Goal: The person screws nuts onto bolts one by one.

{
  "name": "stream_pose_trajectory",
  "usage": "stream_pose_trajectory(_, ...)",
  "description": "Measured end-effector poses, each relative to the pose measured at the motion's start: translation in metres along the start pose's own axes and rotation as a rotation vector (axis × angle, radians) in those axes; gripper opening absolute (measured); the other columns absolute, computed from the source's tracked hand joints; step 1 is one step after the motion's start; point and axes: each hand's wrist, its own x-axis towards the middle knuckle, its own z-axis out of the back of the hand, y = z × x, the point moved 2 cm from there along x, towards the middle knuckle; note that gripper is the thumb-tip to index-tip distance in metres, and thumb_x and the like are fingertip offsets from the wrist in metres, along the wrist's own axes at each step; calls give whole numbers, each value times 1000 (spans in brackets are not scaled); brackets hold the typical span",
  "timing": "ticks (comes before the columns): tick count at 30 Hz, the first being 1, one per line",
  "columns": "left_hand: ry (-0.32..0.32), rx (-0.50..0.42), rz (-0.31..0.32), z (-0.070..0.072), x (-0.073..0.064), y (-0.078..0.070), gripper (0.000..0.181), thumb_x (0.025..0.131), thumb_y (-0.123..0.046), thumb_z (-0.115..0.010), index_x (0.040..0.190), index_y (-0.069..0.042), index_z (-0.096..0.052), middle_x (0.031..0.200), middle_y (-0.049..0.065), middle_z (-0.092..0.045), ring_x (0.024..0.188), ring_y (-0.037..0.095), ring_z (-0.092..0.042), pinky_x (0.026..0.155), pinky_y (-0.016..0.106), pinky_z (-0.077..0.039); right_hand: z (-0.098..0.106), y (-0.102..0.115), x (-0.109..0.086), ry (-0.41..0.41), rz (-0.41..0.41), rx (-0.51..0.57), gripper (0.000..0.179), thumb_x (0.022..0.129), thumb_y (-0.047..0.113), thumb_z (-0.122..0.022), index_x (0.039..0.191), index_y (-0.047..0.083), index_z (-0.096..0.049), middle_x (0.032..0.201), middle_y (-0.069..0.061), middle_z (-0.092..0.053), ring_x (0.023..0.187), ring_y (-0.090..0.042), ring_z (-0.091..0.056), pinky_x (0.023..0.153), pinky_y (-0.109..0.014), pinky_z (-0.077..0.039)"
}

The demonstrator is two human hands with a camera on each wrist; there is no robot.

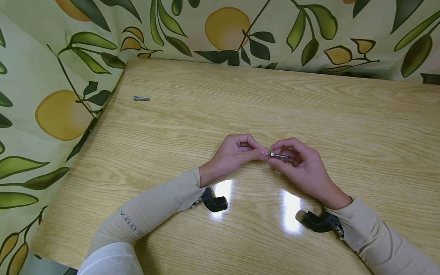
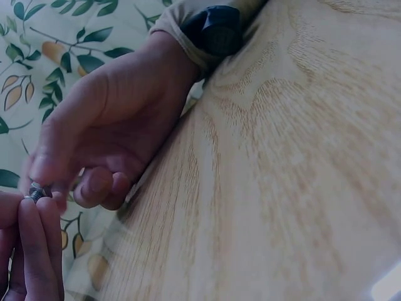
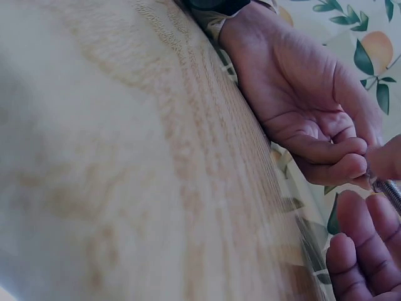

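Observation:
In the head view a silvery bolt [image 1: 282, 156] with a nut [image 1: 272, 154] on it lies between my two hands. My left hand [image 1: 237, 152] pinches its left end between thumb and fingers, covering that end. My right hand [image 1: 302, 164] is around the shank, thumb below and forefinger above, with a gap between forefinger and bolt. Seen from the right wrist, the threaded bolt [image 3: 391, 190] passes over the loosely bent fingers of my right hand [image 3: 366, 248]. In the left wrist view fingers mostly cover the bolt [image 2: 37, 192].
Another grey bolt [image 1: 141, 99] lies at the far left of the wooden table [image 1: 206, 103]. Patterned cloth [image 1: 185, 30] hangs along the back and left edges. Both wrists carry black cameras [image 1: 214, 200], close above the tabletop.

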Motion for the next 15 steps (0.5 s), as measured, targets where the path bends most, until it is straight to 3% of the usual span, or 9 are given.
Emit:
stream_pose_trajectory(4,-1,0,-3,0,0,0,10,89,-6,-69,92,2,-64,96,10,-76,87,13,-73,93,36,-60,0,1,0,-5,14,32,32,79,-16,-69,107,-3,-62,102,1,-67,93,-4,-70,78,-18,-61)
stream_pose_trajectory(10,-3,-1,0,0,0,0,10,89,-7,-69,92,2,-65,96,10,-76,88,14,-73,93,36,-60,0,0,0,0,-18,-48,23,86,-4,-68,106,6,-64,97,8,-69,78,-5,-70,64,-17,-59)
stream_pose_trajectory(15,-3,-2,2,0,0,0,10,89,-6,-69,93,2,-64,97,11,-76,87,13,-73,94,37,-60,0,0,0,-3,-2,4,30,81,-13,-69,108,-3,-60,101,4,-67,91,-2,-70,71,-15,-60)
